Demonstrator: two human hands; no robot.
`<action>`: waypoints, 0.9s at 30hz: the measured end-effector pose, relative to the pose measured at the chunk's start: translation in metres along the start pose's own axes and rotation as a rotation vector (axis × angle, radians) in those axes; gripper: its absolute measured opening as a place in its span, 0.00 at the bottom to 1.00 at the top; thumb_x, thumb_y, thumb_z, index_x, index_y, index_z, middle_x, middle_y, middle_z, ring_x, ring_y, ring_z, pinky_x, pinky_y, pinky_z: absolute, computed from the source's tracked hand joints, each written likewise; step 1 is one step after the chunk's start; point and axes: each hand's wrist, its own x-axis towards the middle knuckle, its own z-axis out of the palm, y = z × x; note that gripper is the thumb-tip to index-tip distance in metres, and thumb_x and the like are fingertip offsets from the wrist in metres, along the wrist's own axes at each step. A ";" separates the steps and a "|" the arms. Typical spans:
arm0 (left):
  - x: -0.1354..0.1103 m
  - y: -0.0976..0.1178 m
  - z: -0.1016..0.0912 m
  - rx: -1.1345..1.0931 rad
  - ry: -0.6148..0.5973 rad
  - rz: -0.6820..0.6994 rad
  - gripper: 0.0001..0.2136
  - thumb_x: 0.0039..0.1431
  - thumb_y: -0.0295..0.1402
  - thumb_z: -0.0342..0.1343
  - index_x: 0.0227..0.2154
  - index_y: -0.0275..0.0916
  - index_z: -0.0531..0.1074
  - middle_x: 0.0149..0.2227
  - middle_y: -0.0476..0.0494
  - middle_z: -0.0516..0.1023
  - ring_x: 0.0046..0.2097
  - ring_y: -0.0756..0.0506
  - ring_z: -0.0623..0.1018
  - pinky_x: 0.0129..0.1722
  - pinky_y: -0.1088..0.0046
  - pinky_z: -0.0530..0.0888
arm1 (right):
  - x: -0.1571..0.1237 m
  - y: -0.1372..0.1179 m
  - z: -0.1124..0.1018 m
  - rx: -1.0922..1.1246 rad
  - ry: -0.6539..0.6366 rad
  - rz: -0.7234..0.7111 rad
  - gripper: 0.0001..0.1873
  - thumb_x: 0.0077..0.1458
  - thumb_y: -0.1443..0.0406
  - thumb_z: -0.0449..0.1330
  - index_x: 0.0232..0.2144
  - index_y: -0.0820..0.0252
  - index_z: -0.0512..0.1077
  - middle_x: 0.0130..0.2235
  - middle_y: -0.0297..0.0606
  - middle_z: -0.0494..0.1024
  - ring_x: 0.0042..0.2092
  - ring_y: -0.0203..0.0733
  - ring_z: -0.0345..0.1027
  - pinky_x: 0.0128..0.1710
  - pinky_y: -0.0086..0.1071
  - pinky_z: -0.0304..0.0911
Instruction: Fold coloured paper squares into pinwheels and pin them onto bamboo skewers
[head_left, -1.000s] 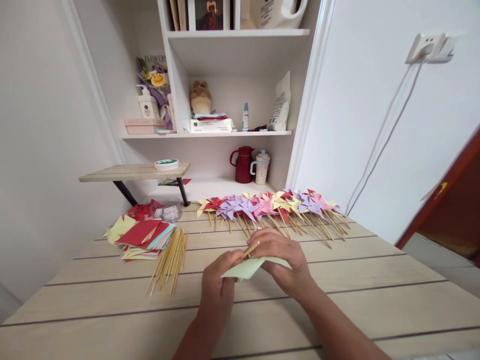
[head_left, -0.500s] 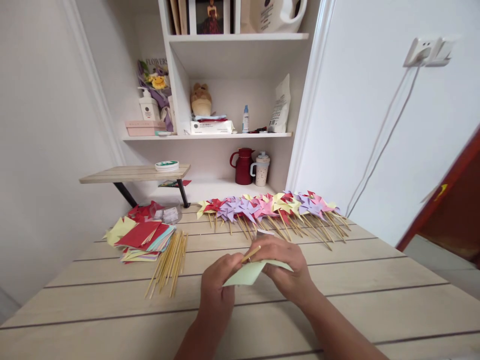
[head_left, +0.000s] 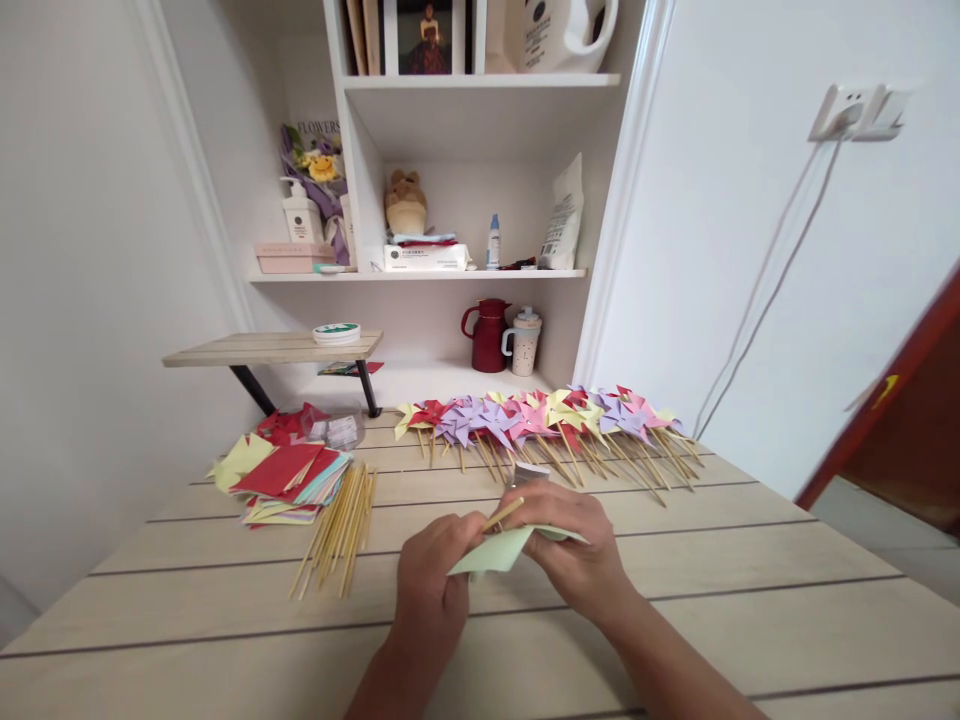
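Note:
Above the table's near middle, my left hand (head_left: pixel 433 568) is closed around one end of a thin wooden stick (head_left: pixel 504 514) and the left edge of a pale green paper pinwheel (head_left: pixel 491 553). My right hand (head_left: pixel 581 545) curls over the other side of the pinwheel, thumb below and fingers across the top. The stick's tip lies just above the paper, where a small pin seems to show between the hands. Most of the stick and the pinwheel's far side are hidden by my fingers. A small clear container (head_left: pixel 531 474) stands just behind my right hand.
Finished pinwheels (head_left: pixel 525 415) on sticks lie in a row along the back. To the left are a stack of coloured paper (head_left: pixel 289 475), a bundle of sticks (head_left: pixel 341 530) and a clear box (head_left: pixel 337 432). A small raised shelf (head_left: pixel 270 347) stands behind them.
Both hands stay almost in place, still gripping the pinwheel and stick. The paper has tilted slightly, and the view has shifted a little.

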 end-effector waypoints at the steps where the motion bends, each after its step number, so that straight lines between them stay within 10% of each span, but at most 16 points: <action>1: 0.001 0.001 -0.001 0.002 -0.007 0.005 0.14 0.66 0.28 0.41 0.41 0.40 0.73 0.28 0.46 0.77 0.28 0.48 0.75 0.27 0.74 0.68 | 0.000 0.000 0.000 -0.002 0.000 0.001 0.05 0.59 0.69 0.62 0.36 0.57 0.79 0.34 0.39 0.81 0.38 0.40 0.75 0.38 0.30 0.70; 27: 0.010 0.014 -0.002 0.374 0.073 0.230 0.10 0.68 0.27 0.45 0.45 0.38 0.70 0.23 0.49 0.75 0.22 0.49 0.70 0.23 0.71 0.62 | 0.007 0.002 -0.001 -0.047 0.060 -0.124 0.05 0.62 0.65 0.61 0.36 0.55 0.78 0.30 0.39 0.81 0.33 0.44 0.75 0.43 0.44 0.72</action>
